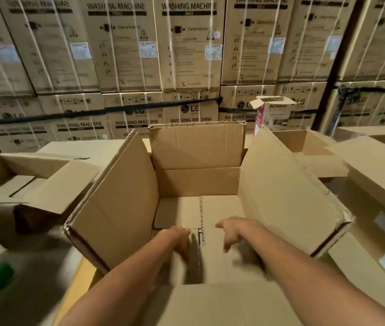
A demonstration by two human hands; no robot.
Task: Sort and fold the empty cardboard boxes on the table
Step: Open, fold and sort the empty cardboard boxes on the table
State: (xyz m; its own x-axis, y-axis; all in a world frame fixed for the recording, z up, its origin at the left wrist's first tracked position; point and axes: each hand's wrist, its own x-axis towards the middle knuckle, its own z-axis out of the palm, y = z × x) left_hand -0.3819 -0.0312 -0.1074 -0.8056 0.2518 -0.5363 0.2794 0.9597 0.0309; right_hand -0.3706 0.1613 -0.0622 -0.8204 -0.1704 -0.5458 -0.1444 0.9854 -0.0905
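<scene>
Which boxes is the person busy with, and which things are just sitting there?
For the job:
the big open box, with the left hand and the right hand reaching into it
the open box on the left
the open box on the right

Just sitting there:
the stacked washing machine cartons behind
the small pink-and-white box

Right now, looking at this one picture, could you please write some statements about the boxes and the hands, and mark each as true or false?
1. The left hand and the right hand reach into the large open brown cardboard box. True.
2. The top flaps of this box are folded shut. False: they stand open.
3. A small white and pink carton stands open behind it, toward the right. True.
4. The stacked brown cartons at the back are printed REFRIGERATOR. False: they read WASHING MACHINE.
</scene>
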